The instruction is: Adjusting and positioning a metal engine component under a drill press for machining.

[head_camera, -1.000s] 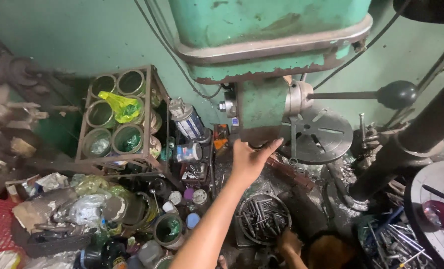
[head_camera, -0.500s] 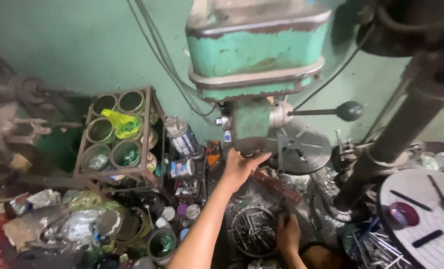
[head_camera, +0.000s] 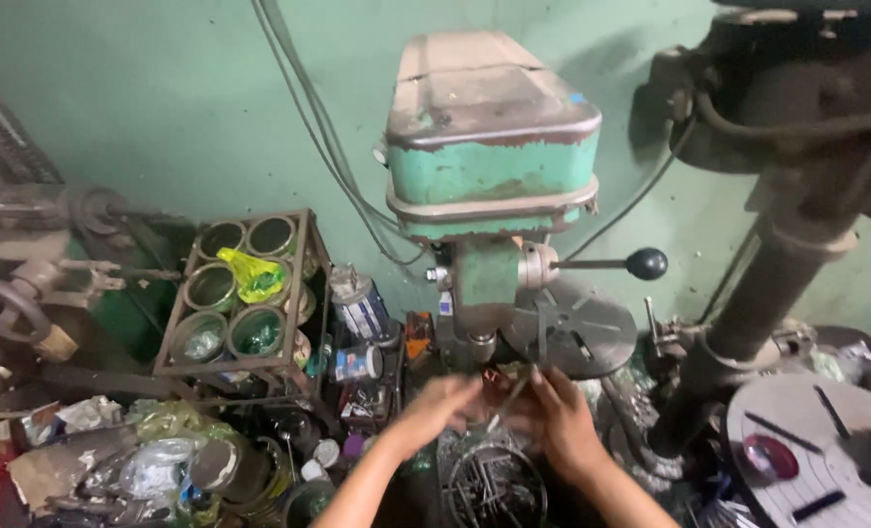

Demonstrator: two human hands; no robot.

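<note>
A green bench drill press (head_camera: 489, 186) stands against the wall, with its round table (head_camera: 572, 337) below the head. My left hand (head_camera: 435, 411) and my right hand (head_camera: 558, 416) meet just under the drill's chuck (head_camera: 481, 350). Between them is a thin metal rod or bit (head_camera: 506, 406); motion blur hides which fingers grip it. A round tin of metal bits (head_camera: 494, 484) sits right below my hands.
A metal crate of tins (head_camera: 245, 293) with a yellow-green bag stands left. Cans, bottles and crumpled foil litter the floor at left. The feed handle with a black knob (head_camera: 646, 263) sticks out right. A dark column (head_camera: 758, 303) and another round slotted table (head_camera: 817, 450) stand at right.
The view has tilted up, showing the drill's top. My left hand has dropped from the drill head to below the chuck, and my right hand has risen to meet it.
</note>
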